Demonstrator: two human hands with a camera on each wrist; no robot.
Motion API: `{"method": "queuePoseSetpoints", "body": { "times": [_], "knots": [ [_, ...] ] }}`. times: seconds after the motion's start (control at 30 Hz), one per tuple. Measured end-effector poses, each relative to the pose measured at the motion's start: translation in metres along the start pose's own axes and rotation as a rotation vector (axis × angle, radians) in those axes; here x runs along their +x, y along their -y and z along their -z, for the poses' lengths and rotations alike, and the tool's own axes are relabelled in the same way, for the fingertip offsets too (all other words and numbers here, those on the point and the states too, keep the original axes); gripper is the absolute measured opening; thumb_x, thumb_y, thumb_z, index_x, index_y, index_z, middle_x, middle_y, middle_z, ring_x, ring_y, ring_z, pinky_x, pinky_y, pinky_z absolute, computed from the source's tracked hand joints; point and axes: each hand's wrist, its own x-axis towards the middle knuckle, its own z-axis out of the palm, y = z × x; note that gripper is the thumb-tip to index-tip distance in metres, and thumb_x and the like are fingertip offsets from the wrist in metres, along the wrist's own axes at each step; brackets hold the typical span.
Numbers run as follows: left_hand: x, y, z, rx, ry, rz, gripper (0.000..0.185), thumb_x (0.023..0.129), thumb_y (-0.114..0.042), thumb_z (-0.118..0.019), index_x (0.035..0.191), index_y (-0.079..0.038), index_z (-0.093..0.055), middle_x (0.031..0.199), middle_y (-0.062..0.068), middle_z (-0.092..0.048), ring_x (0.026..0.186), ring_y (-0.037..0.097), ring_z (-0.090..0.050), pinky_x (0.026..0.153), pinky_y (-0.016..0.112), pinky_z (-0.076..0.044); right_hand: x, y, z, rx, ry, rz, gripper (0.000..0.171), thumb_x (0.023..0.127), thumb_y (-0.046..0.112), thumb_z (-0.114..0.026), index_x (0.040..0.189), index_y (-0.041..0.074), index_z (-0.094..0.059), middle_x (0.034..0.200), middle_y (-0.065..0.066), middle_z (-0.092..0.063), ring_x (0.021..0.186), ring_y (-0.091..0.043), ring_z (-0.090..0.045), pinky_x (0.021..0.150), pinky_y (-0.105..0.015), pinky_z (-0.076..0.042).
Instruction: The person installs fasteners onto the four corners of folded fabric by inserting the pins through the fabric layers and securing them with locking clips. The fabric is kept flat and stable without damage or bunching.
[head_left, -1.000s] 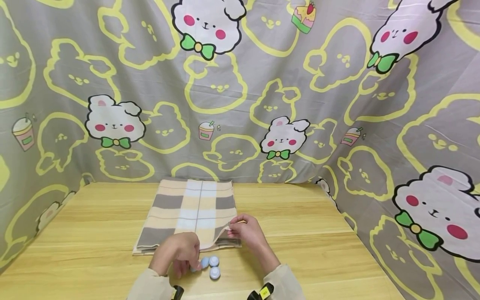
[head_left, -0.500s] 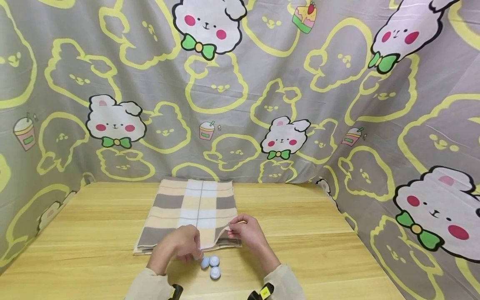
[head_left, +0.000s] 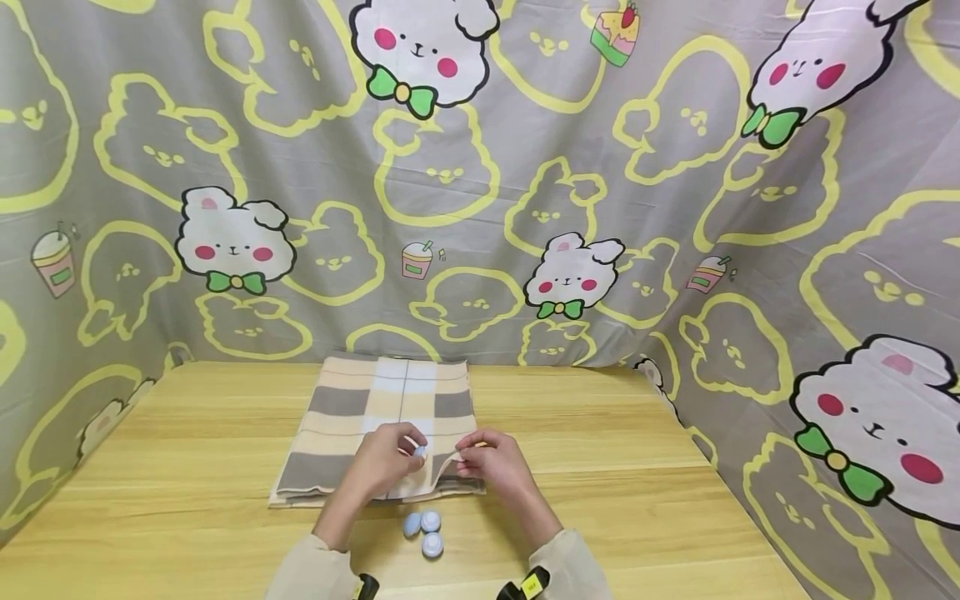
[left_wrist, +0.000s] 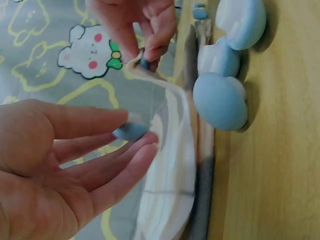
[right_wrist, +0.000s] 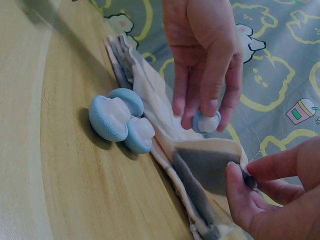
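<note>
The left hand [head_left: 388, 460], pinching one blue-and-white knob [right_wrist: 207, 123], is now above the plaid cloth [head_left: 341, 404], no longer beside the three other knobs [head_left: 432, 546] on the table [head_left: 600, 483], so its fetching seems done, near the lifted edge [right_wrist: 212, 143] which the right hand [head_left: 497, 465] pinches.

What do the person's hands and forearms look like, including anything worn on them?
Both the left hand and the right hand are bare, with no gloves visible. Each forearm is covered by a beige sleeve that stops short of the hand. Black gear sits by each sleeve; on the right, it bears a yellow label whose dark marking is too small to read.
</note>
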Motion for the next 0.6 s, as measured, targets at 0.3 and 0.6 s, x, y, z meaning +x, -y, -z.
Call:
{"method": "queuePoseSetpoints", "body": {
  "times": [0.3, 0.6],
  "knots": [
    [0.002, -0.003, -0.005, -0.165, -0.015, 0.036, 0.016, 0.086, 0.0, -0.074, 0.101, -0.006, -0.076, 0.09, 0.009, -0.077, 0.078, 0.024, -0.075, 0.068, 0.036, -0.059, 0.0, 0.002, 0.001, -0.016, 0.013, -0.002, 0.018, 0.093, -0.003, -0.063, 0.106, -0.015, -0.067, 0.088, -0.009, -0.069, 0.068, -0.01, -0.068, 0.071, -0.024, -0.059],
    [0.007, -0.008, -0.011, -0.231, -0.002, 0.046, 0.018, 0.088, 0.0, -0.072, 0.106, -0.003, -0.075, 0.099, 0.011, -0.077, 0.086, 0.023, -0.075, 0.073, 0.037, -0.059, -0.001, 0.003, 0.002, -0.024, 0.034, 0.015, 0.02, 0.092, -0.001, -0.065, 0.107, -0.016, -0.067, 0.089, -0.01, -0.071, 0.071, -0.011, -0.069, 0.073, -0.027, -0.06]
  ]
}}
